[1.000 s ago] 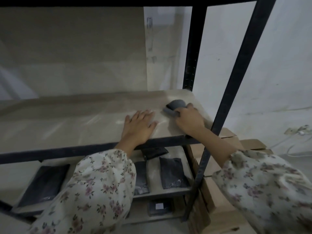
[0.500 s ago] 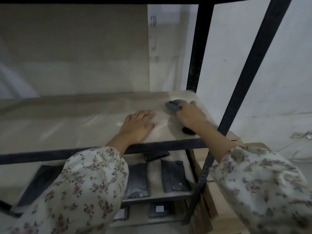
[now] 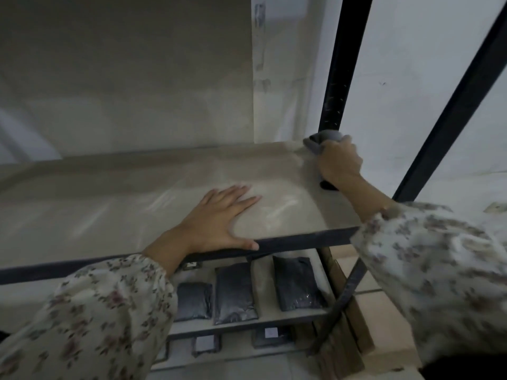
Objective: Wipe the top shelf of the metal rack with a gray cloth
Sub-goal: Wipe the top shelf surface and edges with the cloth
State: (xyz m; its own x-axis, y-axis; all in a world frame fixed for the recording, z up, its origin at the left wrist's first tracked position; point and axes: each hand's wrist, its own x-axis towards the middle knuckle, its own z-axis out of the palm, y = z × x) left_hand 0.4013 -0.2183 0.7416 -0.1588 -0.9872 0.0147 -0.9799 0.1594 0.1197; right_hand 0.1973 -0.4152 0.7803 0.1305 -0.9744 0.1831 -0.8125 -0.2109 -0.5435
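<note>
Gray cloth in right hand, shelf back corner.

The pale top shelf carries a gray cloth at its far right corner, against the black post. A flat left hand rests near the front edge. On the lower shelf lie dark packets.

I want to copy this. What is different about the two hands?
The left hand lies flat and open on the shelf, fingers spread; the right hand is closed around the gray cloth. The left is near the front edge; the right reaches the back corner. Both wear flowery sleeves.
</note>
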